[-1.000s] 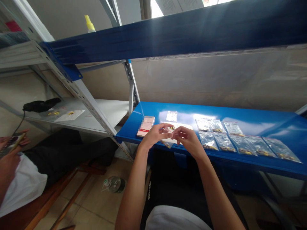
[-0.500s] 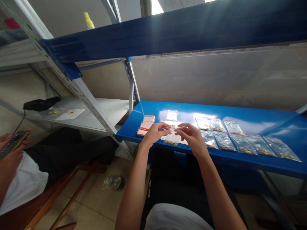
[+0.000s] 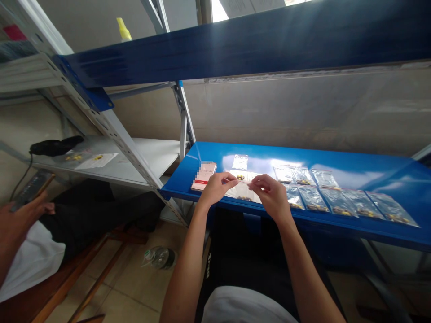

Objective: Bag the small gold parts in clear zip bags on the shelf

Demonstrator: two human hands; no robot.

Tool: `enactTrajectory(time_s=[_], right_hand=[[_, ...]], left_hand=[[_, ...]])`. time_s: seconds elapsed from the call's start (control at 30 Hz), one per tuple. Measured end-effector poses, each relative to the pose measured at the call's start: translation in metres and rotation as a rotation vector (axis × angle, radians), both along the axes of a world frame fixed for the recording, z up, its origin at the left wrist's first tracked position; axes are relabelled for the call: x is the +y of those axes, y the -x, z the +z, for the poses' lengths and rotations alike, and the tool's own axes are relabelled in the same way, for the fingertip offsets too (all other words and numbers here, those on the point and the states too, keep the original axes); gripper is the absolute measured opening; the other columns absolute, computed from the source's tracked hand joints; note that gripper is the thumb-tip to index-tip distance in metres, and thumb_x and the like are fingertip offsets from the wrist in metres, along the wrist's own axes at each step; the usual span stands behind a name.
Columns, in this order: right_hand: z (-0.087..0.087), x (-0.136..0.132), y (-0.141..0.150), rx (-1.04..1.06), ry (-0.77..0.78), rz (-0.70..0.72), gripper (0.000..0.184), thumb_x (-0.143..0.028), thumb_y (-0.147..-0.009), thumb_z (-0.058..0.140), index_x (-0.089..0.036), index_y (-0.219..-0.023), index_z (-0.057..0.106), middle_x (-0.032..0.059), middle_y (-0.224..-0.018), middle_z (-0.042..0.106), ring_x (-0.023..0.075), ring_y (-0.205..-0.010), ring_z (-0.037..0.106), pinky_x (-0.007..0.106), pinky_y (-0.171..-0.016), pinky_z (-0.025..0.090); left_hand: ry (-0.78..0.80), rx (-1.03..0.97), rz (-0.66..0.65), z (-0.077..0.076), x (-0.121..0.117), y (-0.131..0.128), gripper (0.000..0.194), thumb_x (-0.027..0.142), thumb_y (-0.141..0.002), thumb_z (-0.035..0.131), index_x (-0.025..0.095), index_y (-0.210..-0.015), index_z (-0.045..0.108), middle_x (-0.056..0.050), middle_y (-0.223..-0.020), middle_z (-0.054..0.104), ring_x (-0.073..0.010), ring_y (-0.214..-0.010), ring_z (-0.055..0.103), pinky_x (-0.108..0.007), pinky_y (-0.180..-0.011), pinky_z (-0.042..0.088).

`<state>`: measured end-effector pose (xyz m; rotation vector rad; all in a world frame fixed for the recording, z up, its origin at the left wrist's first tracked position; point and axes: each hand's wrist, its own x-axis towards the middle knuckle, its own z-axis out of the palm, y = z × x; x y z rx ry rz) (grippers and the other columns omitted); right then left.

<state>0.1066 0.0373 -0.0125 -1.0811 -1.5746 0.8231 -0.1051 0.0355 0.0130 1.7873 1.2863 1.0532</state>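
Observation:
My left hand (image 3: 217, 186) and my right hand (image 3: 271, 193) pinch the two ends of the top edge of a clear zip bag (image 3: 243, 194). Small yellow and dark pieces lie at the bag's bottom. Under and behind it is a white sheet (image 3: 232, 193), with a little heap of yellow and dark pieces (image 3: 240, 177) just beyond my fingers. Past the sheet lies a flat clear bag (image 3: 240, 162). A phone (image 3: 206, 174) with a pale lit screen rests left of my left hand.
Several filled zip bags (image 3: 343, 202) lie in rows on the blue shelf (image 3: 380, 172) to the right. A metal upright (image 3: 134, 154) divides it from a white shelf (image 3: 155, 150). At left a person's hand (image 3: 32, 215) holds a phone. A large bottle (image 3: 160, 257) stands on the floor.
The bag between my hands hangs straighter, and its pieces show more clearly at the bottom. My fingers have spread slightly apart along its edge. The other person's phone has risen.

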Motion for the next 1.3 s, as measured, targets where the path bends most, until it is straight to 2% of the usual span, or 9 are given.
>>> enactTrajectory(time_s=[0.17, 0.27, 0.4, 0.47, 0.6, 0.8, 0.97, 1.17, 1.3], right_hand=[[0.007, -0.002, -0.001, 0.101, 0.058, 0.067, 0.032, -0.050, -0.085, 0.075, -0.023, -0.100, 0.065, 0.0083, -0.088, 0.078, 0.0287, -0.085, 0.075, 0.038, -0.072, 0.056], [0.007, -0.001, -0.004, 0.156, 0.114, 0.133, 0.046, -0.054, -0.084, 0.076, -0.022, -0.115, 0.066, 0.0101, -0.098, 0.078, 0.0259, -0.083, 0.072, 0.032, -0.061, 0.052], [0.003, 0.001, -0.004, 0.135, 0.131, 0.162, 0.039, -0.057, -0.084, 0.074, -0.019, -0.096, 0.073, 0.0080, -0.084, 0.074, 0.0204, -0.069, 0.065, 0.028, -0.050, 0.044], [0.002, 0.002, -0.004, 0.153, 0.128, 0.149, 0.037, -0.056, -0.085, 0.075, -0.019, -0.088, 0.073, 0.0067, -0.079, 0.072, 0.0200, -0.068, 0.064, 0.029, -0.053, 0.046], [0.004, -0.001, -0.003, 0.158, 0.101, 0.160, 0.034, -0.054, -0.084, 0.076, -0.020, -0.087, 0.072, 0.0050, -0.079, 0.070, 0.0212, -0.072, 0.065, 0.032, -0.063, 0.053], [0.007, -0.005, -0.005, 0.089, 0.041, 0.160, 0.033, -0.054, -0.090, 0.069, -0.021, -0.085, 0.068, 0.0042, -0.076, 0.067, 0.0215, -0.075, 0.065, 0.032, -0.067, 0.053], [0.005, -0.003, -0.005, 0.066, 0.068, 0.216, 0.034, -0.056, -0.091, 0.069, -0.022, -0.092, 0.066, 0.0058, -0.085, 0.070, 0.0229, -0.082, 0.067, 0.033, -0.070, 0.055], [0.003, -0.002, -0.005, 0.064, 0.042, 0.223, 0.032, -0.055, -0.092, 0.068, -0.023, -0.089, 0.064, 0.0051, -0.082, 0.070, 0.0220, -0.075, 0.066, 0.035, -0.068, 0.056], [0.008, -0.008, -0.007, 0.018, -0.024, 0.145, 0.028, -0.050, -0.093, 0.066, -0.023, -0.086, 0.065, 0.0047, -0.079, 0.069, 0.0221, -0.075, 0.065, 0.035, -0.068, 0.055]], left_hand=[[-0.146, 0.062, 0.041, 0.002, -0.002, -0.006, 0.020, 0.036, -0.095, 0.065, 0.018, -0.092, 0.074, -0.005, -0.095, 0.075, -0.0203, -0.089, 0.066, -0.030, -0.076, 0.046], [-0.207, 0.079, 0.062, 0.004, -0.004, -0.010, 0.020, 0.034, -0.096, 0.062, 0.018, -0.091, 0.073, -0.005, -0.093, 0.074, -0.0197, -0.087, 0.065, -0.029, -0.073, 0.045], [-0.177, 0.058, 0.033, 0.007, -0.007, -0.013, 0.024, 0.038, -0.097, 0.061, 0.018, -0.094, 0.073, -0.006, -0.095, 0.075, -0.0202, -0.089, 0.067, -0.029, -0.074, 0.047], [-0.124, 0.019, -0.011, 0.008, -0.008, -0.014, 0.024, 0.039, -0.096, 0.063, 0.018, -0.102, 0.074, -0.007, -0.099, 0.075, -0.0211, -0.093, 0.069, -0.029, -0.076, 0.050], [-0.057, -0.073, -0.073, 0.008, -0.008, -0.019, 0.034, 0.040, -0.091, 0.071, 0.021, -0.119, 0.072, -0.008, -0.109, 0.077, -0.0227, -0.104, 0.071, -0.029, -0.083, 0.053], [-0.048, -0.162, -0.062, 0.006, -0.007, -0.023, 0.030, 0.038, -0.088, 0.075, 0.018, -0.110, 0.073, -0.007, -0.097, 0.078, -0.0220, -0.094, 0.074, -0.030, -0.085, 0.055], [-0.074, -0.190, -0.019, 0.007, -0.008, -0.024, 0.024, 0.036, -0.086, 0.077, 0.017, -0.097, 0.071, -0.006, -0.090, 0.076, -0.0211, -0.088, 0.074, -0.029, -0.081, 0.056], [0.011, -0.187, -0.056, 0.008, -0.009, -0.025, 0.040, 0.034, -0.085, 0.079, 0.020, -0.121, 0.071, -0.008, -0.095, 0.080, -0.0237, -0.092, 0.076, -0.032, -0.084, 0.058], [0.010, -0.187, -0.031, 0.010, -0.011, -0.029, 0.029, 0.031, -0.083, 0.081, 0.019, -0.109, 0.075, -0.008, -0.092, 0.080, -0.0243, -0.088, 0.077, -0.031, -0.080, 0.059]])
